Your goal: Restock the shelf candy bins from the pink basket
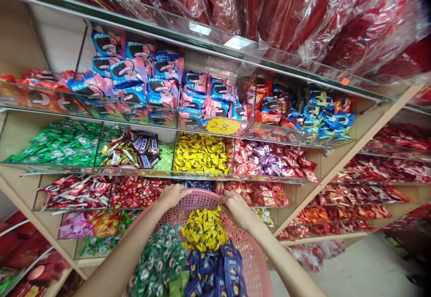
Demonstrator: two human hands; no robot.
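Observation:
A pink perforated plastic basket (249, 247) is in front of me at the lower middle, its far rim close to the shelves. My left hand (171, 197) grips that rim on the left, the fingertips hidden behind it. On the right, my right hand (235, 207) is closed over the same rim. Inside the basket lie green-wrapped candies (160, 252), a heap of yellow-wrapped candies (204, 229), dark blue packets (215, 268) and a few light green packets (179, 283).
Glass-fronted shelves hold green candies (70, 142), Snickers bars (146, 146), yellow candies (201, 153) and blue-and-pink cookie packs (129, 70). A yellow tag (222, 126) reads 28. Red plastic-wrapped goods (242, 1) hang over the top. More red packets (367, 194) fill shelves at right.

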